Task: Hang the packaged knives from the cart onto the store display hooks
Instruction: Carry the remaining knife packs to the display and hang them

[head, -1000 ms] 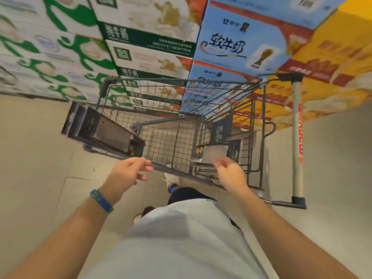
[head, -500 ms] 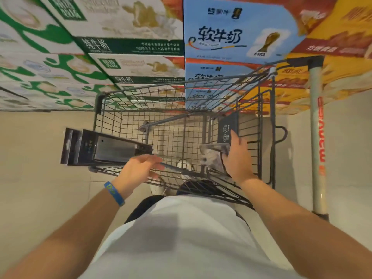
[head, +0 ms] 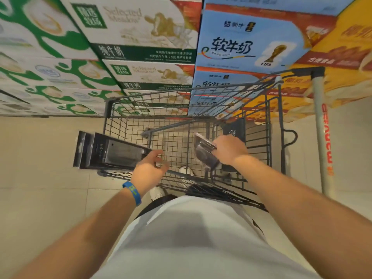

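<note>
1. Step in hand: gathering stock. My left hand [head: 149, 172] holds a stack of packaged knives [head: 112, 152] out past the cart [head: 120, 127] wall.
2. My right hand [head: 229, 150], fingers curled, grips another packaged knife [head: 204, 153] inside the basket; a dark package [head: 234, 128] stands behind it.
3. Next, I judge: lift it clear, add it to the stack, then turn to find the display hooks, which are not in view.

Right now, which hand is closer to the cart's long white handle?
Right. The right hand is over the basket, toward the handle; the left hand is at the basket's opposite edge.
</note>
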A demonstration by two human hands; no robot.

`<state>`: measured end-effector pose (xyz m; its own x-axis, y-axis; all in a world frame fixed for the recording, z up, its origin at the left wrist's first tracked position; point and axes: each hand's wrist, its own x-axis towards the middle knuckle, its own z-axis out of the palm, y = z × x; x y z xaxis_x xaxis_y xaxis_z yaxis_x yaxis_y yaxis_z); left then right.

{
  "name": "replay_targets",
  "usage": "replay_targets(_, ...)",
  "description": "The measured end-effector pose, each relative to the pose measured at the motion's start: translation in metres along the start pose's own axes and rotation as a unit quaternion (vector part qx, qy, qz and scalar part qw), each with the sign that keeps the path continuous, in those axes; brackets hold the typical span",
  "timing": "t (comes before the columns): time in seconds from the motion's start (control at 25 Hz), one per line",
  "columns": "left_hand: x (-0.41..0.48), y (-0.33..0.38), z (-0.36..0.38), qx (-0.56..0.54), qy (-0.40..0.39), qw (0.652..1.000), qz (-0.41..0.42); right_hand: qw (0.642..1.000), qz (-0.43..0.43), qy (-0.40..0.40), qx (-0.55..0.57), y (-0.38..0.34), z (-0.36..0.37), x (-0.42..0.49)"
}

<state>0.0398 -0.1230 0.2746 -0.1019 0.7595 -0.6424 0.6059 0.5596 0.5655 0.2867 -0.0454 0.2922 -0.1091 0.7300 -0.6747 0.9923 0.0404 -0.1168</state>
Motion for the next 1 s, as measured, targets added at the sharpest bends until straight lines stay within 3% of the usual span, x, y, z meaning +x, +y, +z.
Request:
replay_targets(0.16,0.009,0.004,-0.015,-0.011,0.003,1.0,0.017,0.982,-0.106,-0.087,-0.13,-0.067,-0.053,-0.004)
replay_targets(0.24,0.013,-0.001,-0.027,-0.026,0.01,0.998,0.065,0.975,-0.182,-0.05,-0.12,-0.089,-0.065,-0.009)
replay_targets(0.32,0.011,-0.011,-0.045,-0.046,-0.008,0.995,0.09,0.975,-0.219,-0.012,-0.026,-0.102,-0.07,-0.009)
replay_targets(0.4,0.007,-0.019,-0.062,-0.048,0.019,0.994,0.099,0.966,-0.21,0.024,0.146,-0.105,-0.069,-0.003)
replay_targets(0.52,-0.001,-0.025,-0.084,-0.107,0.082,0.985,0.108,0.895,-0.147,-0.004,0.421,-0.11,-0.047,0.012)
replay_targets(0.64,-0.014,-0.025,-0.09,-0.149,0.107,0.971,0.153,0.886,-0.135,-0.081,0.436,-0.13,-0.011,0.024)
replay_targets(0.8,-0.015,-0.049,-0.09,-0.213,0.094,0.967,0.101,0.904,-0.132,-0.047,0.404,-0.147,0.007,0.036)
replay_targets(0.92,-0.007,-0.085,-0.101,-0.049,0.107,0.993,0.014,0.936,-0.121,-0.032,0.328,-0.149,0.01,0.033)
replay_targets(1.0,0.0,-0.107,-0.107,0.029,0.163,0.982,-0.087,0.94,-0.092,-0.008,0.327,-0.149,0.015,0.032)
